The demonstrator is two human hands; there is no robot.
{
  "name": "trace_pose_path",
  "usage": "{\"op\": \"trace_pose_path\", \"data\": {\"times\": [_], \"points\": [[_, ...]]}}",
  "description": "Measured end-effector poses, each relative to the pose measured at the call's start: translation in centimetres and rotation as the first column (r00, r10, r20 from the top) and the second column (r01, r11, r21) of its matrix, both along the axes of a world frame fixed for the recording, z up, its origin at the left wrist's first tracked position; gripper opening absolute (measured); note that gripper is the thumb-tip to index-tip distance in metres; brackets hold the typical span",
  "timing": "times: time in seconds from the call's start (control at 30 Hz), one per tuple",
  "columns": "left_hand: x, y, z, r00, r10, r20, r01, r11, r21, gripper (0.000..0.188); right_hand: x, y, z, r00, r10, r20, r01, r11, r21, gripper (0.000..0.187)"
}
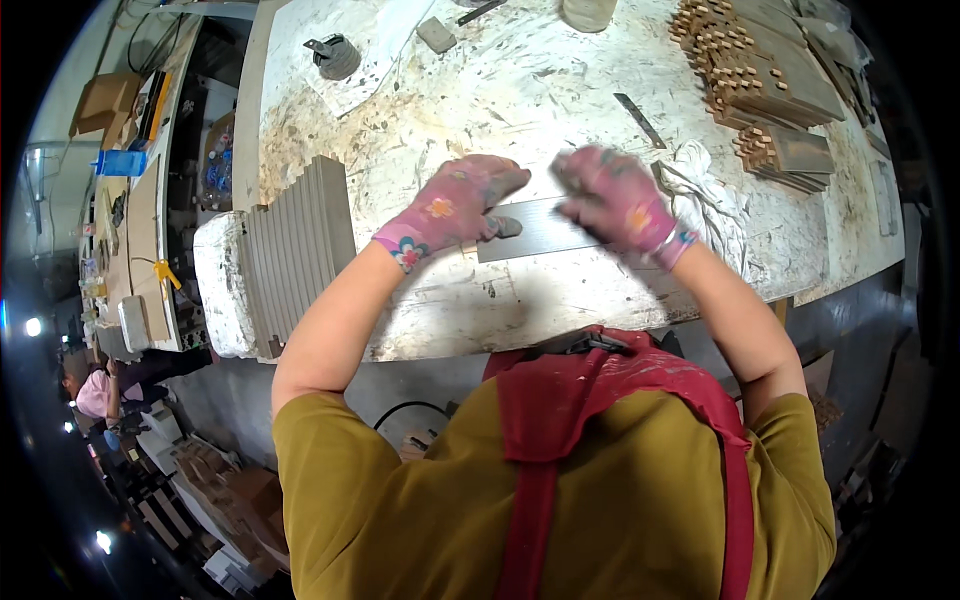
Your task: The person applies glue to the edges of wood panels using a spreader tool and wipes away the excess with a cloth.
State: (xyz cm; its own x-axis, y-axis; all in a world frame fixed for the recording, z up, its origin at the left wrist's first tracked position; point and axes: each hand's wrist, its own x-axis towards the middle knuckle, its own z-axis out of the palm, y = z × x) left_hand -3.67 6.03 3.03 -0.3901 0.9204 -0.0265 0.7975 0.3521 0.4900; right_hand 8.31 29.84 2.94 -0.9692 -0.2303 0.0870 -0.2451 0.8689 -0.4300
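Head view: both gloved hands work a flat grey strip (540,228) lying on the stained worktop (480,90) near its front edge. The left hand (450,205) presses the strip's left end, fingers closed on it. The right hand (615,200) is blurred over the strip's right part; its grip cannot be told. This looks like rubbing or smoothing the strip. The next stroke calls for a firm left hold. Stacked grey panels (300,240) lie left, a rag (705,190) right.
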Motion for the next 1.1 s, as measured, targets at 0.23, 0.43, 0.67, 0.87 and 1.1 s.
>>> {"op": "trace_pose_path", "data": {"times": [0.23,0.43,0.67,0.87,1.1], "points": [[-0.1,0.7,0.6,0.987,0.014,0.161,0.012,0.988,-0.155,0.048,-6.0,8.4,0.1,0.849,-0.507,0.151,0.415,0.816,0.403,0.036],[1.1,-0.7,0.4,0.983,0.073,0.168,-0.061,0.995,-0.076,0.043,-7.5,9.0,-1.0,0.828,-0.495,0.262,0.397,0.849,0.348,0.033],[3.3,-1.2,1.2,0.967,0.173,0.19,-0.131,0.968,-0.214,0.046,-3.6,6.8,0.6,0.88,-0.42,0.221,0.429,0.903,0.007,0.023],[5.1,-0.6,2.2,0.919,0.282,0.275,-0.143,0.89,-0.433,0.059,7.5,-3.3,3.2,0.961,-0.121,0.249,0.221,0.877,-0.427,0.019],[5.2,1.7,-3.2,0.985,0.066,-0.157,-0.034,0.979,0.199,0.057,9.6,-6.8,-1.4,0.955,0.016,0.296,0.106,0.914,-0.392,0.029]]}}
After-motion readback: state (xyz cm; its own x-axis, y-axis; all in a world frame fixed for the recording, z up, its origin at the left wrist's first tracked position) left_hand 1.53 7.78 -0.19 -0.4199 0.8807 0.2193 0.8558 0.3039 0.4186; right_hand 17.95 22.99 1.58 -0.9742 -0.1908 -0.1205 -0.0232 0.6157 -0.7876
